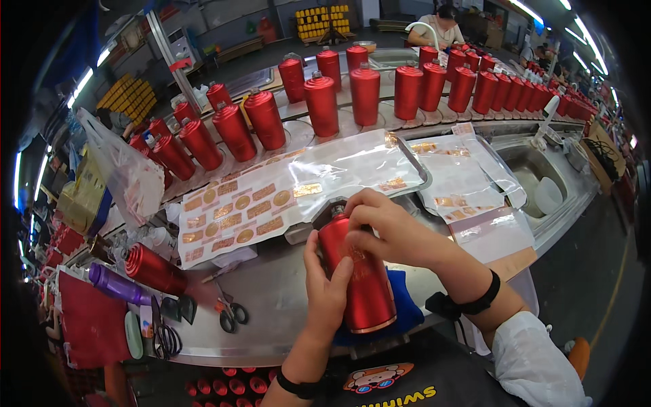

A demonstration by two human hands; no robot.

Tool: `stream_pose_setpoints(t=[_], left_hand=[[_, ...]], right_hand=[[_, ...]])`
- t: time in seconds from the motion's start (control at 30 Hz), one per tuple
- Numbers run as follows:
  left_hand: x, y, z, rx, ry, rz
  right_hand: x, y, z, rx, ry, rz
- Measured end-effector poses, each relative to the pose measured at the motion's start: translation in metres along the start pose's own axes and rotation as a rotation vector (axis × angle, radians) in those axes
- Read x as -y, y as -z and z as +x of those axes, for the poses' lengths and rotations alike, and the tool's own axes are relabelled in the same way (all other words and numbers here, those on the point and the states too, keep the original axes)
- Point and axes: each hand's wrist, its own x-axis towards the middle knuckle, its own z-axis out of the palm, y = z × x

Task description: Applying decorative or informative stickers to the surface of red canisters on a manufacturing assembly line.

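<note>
A glossy red bottle (369,305) with a dark neck and gold marking leans in front of me, its base over a blue cloth (409,298). My left hand (324,288) is wrapped round its left side, thumb across the front. At the bottle's upper right side, my right hand (390,227) has its fingers curled and pressed against the surface near the shoulder. Those fingers partly hide the gold marking. Just beyond the bottle lies a white sheet of gold stickers (274,227), with some spots bare.
Red bottles (366,95) line the conveyor (298,132) across the back. Scissors (230,312), a purple bottle (115,281) and a red bottle lying down (154,268) are on the left. More sticker sheets (461,173) and a sink (532,176) are at right. A person (444,27) sits far back.
</note>
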Motion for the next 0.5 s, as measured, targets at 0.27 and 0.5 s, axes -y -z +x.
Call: stream_pose_setpoints(t=[0.27,0.5], left_hand=[[-0.007,0.001,0.011,0.005,0.138,-0.242],[-0.002,0.007,0.008,0.052,0.094,-0.183]], right_hand=[[0.003,-0.024,-0.038,-0.253,-0.196,0.072],[-0.006,-0.035,-0.044,-0.290,-0.241,0.209]])
